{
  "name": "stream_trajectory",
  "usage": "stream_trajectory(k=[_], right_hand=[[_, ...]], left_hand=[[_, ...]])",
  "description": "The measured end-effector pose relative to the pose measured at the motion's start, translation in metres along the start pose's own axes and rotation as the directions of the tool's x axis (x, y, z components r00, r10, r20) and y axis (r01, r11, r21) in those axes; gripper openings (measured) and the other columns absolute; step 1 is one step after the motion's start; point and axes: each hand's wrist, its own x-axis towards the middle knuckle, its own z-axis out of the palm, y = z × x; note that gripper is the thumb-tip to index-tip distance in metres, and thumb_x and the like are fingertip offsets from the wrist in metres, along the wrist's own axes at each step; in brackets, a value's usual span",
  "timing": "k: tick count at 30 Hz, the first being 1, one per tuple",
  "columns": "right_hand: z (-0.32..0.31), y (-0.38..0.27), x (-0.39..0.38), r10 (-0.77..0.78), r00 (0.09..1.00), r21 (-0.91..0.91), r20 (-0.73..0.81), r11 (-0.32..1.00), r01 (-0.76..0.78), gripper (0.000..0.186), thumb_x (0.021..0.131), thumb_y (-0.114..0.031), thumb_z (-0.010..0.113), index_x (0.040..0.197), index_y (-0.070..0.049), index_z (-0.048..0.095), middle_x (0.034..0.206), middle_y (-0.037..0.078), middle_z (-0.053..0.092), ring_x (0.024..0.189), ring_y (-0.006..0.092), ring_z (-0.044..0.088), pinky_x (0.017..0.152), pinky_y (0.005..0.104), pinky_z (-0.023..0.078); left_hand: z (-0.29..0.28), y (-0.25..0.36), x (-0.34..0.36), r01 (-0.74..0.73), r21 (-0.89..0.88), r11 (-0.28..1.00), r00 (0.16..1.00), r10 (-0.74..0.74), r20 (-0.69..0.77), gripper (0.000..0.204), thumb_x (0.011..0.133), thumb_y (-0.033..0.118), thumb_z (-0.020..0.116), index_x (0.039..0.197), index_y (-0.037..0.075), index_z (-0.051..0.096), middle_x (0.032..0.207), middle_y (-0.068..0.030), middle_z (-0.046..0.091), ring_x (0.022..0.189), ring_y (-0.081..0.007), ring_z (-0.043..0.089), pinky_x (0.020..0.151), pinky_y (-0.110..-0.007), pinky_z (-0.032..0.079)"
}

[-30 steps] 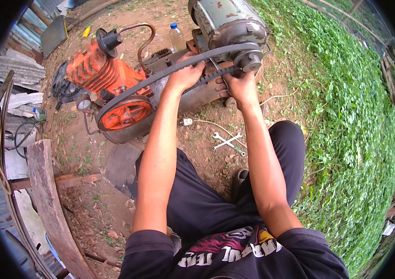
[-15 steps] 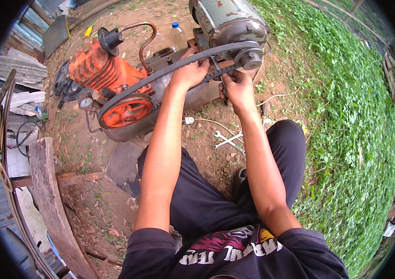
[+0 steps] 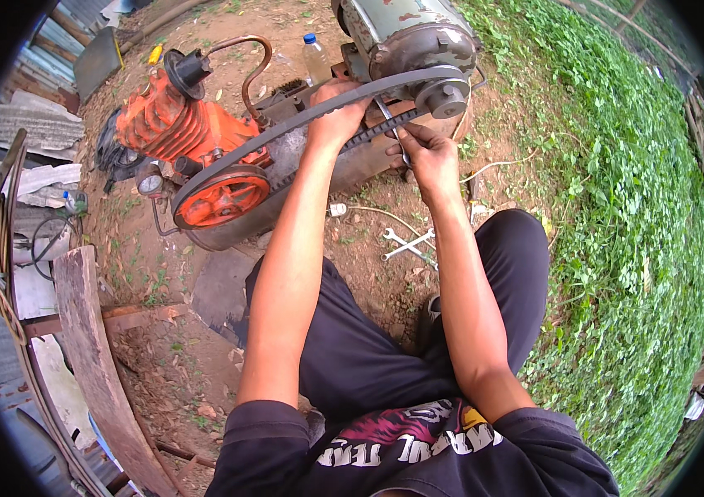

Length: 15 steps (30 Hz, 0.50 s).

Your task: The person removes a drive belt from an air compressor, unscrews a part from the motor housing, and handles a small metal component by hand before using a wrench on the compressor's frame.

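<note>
An air compressor stands before me: an orange pump (image 3: 194,124), an orange flywheel (image 3: 221,199), a grey electric motor (image 3: 406,41) and a black drive belt (image 3: 285,124) looped from the flywheel to the motor pulley (image 3: 445,98). My right hand (image 3: 430,157) is closed on a wrench (image 3: 387,114), which slants up through the belt loop just left of the pulley. My left hand (image 3: 337,116) reaches in beside the belt's upper run, below the motor; the belt and the motor mount hide its fingertips.
Two crossed wrenches (image 3: 408,244) lie on the dirt below the tank, near a pale cable (image 3: 377,210). A blue-capped plastic bottle (image 3: 316,60) stands behind the compressor. A wooden plank (image 3: 91,356) is at left; green plants (image 3: 617,248) cover the right side.
My left hand has slid slightly up, and its fingers have gone behind the belt. The wrench in my right hand has tilted, its upper end swinging a little left.
</note>
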Motion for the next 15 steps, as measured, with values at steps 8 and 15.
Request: stream_trajectory(k=[8,15], right_hand=[[0.003,-0.01,-0.015,0.049,0.986,0.124,0.162,0.99,-0.07,0.031,0.092,-0.005,0.055,0.115,0.016,0.054,0.093,0.018,0.066,0.078,0.0197,0.068,0.067,0.0274,0.057],[0.006,-0.006,-0.025,0.006,0.999,-0.089,0.043,0.996,-0.002,0.029,0.092,-0.008,0.058,0.109,0.015,0.057,0.083,0.017,0.066,0.066,0.0197,0.067,0.06,0.0275,0.057]], left_hand=[[0.015,-0.02,0.009,0.311,-0.252,0.916,0.947,-0.322,-0.001,0.012,0.081,0.015,0.065,0.084,0.008,0.075,0.069,-0.0079,0.07,0.067,-0.0159,0.068,0.063,-0.03,0.052],[0.013,-0.016,0.011,0.242,-0.135,0.961,0.969,-0.245,-0.01,0.015,0.078,0.018,0.065,0.083,0.007,0.074,0.069,-0.0105,0.069,0.068,-0.0208,0.069,0.065,-0.032,0.053]])
